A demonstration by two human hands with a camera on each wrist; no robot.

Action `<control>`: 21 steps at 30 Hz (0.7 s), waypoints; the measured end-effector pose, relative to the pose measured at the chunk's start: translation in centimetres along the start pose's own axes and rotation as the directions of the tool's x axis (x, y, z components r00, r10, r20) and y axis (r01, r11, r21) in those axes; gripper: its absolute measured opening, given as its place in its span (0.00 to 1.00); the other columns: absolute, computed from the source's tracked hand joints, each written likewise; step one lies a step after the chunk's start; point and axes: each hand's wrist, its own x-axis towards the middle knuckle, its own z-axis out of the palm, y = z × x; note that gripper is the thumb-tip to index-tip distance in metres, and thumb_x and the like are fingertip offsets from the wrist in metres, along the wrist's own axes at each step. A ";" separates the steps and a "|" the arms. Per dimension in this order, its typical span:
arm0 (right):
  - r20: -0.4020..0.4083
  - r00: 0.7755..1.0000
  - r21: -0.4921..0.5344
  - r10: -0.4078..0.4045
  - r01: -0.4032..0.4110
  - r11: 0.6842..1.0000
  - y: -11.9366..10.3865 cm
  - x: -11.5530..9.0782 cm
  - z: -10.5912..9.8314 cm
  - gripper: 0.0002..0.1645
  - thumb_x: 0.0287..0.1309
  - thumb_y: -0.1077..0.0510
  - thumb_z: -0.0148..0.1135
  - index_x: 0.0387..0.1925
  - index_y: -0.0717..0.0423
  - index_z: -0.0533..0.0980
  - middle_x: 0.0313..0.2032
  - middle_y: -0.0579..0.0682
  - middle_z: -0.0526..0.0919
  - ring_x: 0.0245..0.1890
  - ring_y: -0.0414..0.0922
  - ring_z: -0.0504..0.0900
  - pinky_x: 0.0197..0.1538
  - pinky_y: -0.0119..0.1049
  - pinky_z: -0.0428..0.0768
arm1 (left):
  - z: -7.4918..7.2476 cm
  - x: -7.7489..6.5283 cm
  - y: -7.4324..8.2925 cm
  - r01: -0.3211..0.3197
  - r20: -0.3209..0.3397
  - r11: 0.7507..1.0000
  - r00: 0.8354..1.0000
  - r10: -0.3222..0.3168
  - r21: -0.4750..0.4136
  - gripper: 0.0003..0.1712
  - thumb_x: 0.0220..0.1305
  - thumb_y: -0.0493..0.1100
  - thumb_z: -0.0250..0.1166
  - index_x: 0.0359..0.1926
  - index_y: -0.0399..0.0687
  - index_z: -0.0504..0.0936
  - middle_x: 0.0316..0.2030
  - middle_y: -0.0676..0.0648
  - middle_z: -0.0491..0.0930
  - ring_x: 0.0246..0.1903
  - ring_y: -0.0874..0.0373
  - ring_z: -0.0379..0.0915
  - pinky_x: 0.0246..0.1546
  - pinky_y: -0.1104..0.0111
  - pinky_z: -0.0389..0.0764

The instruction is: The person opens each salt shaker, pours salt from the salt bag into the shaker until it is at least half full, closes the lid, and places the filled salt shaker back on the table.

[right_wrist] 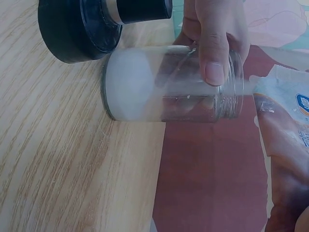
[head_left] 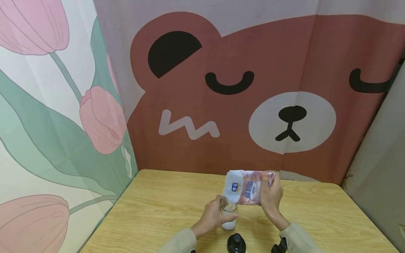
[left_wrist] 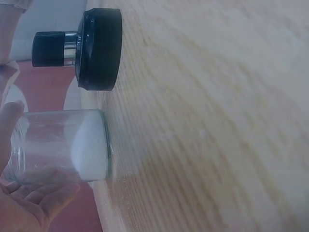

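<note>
The left hand [head_left: 210, 215] grips a glass jar [right_wrist: 178, 104] of white powder [right_wrist: 129, 84] on the tabletop [head_left: 171, 200]. The right hand [head_left: 271, 194] grasps a tilted packet [head_left: 246, 188] at its mouth, near a black lid [head_left: 236, 243].

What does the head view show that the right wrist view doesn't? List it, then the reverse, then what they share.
Only head: the printed bear's closed eyes and both sleeves.
Only right wrist: the silvery band on the black lid.
Both: the left hand holding the glass jar, white powder inside it, the printed packet, the lid and the table.
</note>
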 end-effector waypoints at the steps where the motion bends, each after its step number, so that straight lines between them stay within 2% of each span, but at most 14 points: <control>1: -0.002 1.000 0.000 0.000 0.000 1.000 0.0 0.0 0.0 0.13 0.58 0.50 0.50 0.29 0.56 0.69 0.16 0.48 0.69 0.18 0.45 0.66 0.22 0.37 0.60 | 0.0 0.0 0.0 -0.003 -0.003 1.000 1.000 0.003 0.003 0.34 0.38 0.60 0.70 0.41 0.44 0.70 0.34 0.48 0.77 0.29 0.66 0.70 0.25 0.75 0.71; 8: -0.004 1.000 -0.003 -0.007 0.007 1.000 -0.1 -0.1 0.1 0.12 0.58 0.51 0.50 0.29 0.57 0.69 0.16 0.48 0.68 0.18 0.46 0.65 0.21 0.38 0.60 | 0.1 0.1 -0.2 -0.009 -0.006 1.000 1.000 0.010 0.007 0.34 0.38 0.61 0.70 0.40 0.45 0.69 0.34 0.50 0.77 0.28 0.66 0.69 0.25 0.76 0.70; 21: 0.002 1.000 -0.002 -0.006 0.006 1.000 -0.1 -0.1 0.0 0.12 0.58 0.51 0.50 0.30 0.56 0.69 0.17 0.48 0.69 0.18 0.45 0.66 0.21 0.37 0.61 | 0.0 0.0 -0.2 0.016 0.020 1.000 1.000 -0.016 -0.006 0.36 0.38 0.63 0.69 0.42 0.44 0.69 0.35 0.47 0.77 0.28 0.66 0.68 0.24 0.75 0.70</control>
